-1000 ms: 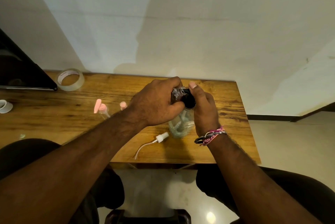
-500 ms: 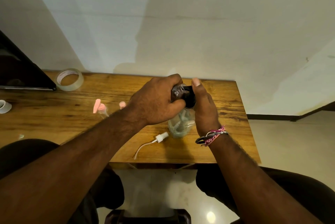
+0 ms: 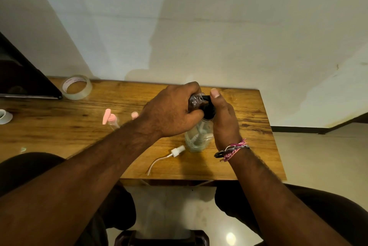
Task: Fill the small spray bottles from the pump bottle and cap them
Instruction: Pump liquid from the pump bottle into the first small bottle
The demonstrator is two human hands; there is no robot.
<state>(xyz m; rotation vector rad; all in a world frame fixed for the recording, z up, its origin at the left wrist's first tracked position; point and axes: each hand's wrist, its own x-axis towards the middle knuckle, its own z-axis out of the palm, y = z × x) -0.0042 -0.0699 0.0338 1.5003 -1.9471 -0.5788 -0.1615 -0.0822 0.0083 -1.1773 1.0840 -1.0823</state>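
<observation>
A clear pump bottle point(image 3: 197, 138) with a black pump head point(image 3: 208, 109) stands on the wooden table point(image 3: 79, 132) near its right end. My left hand point(image 3: 171, 112) grips a small clear spray bottle point(image 3: 196, 100), tilted with its open neck against the pump's black spout. My right hand point(image 3: 224, 120) wraps round the pump head and bottle neck, its thumb lying on top of the pump. A white spray cap with a thin dip tube point(image 3: 177, 151) lies on the table in front of the pump bottle.
Two small bottles with pink caps point(image 3: 110, 119) point(image 3: 134, 114) sit left of my left forearm. A roll of clear tape point(image 3: 76, 87) and a dark screen point(image 3: 22, 78) are at the back left, a white cup point(image 3: 5, 116) at the left edge.
The small bottle's neck has shifted slightly up against the spout and my right thumb sits a little higher on the pump; both hands otherwise stay in place.
</observation>
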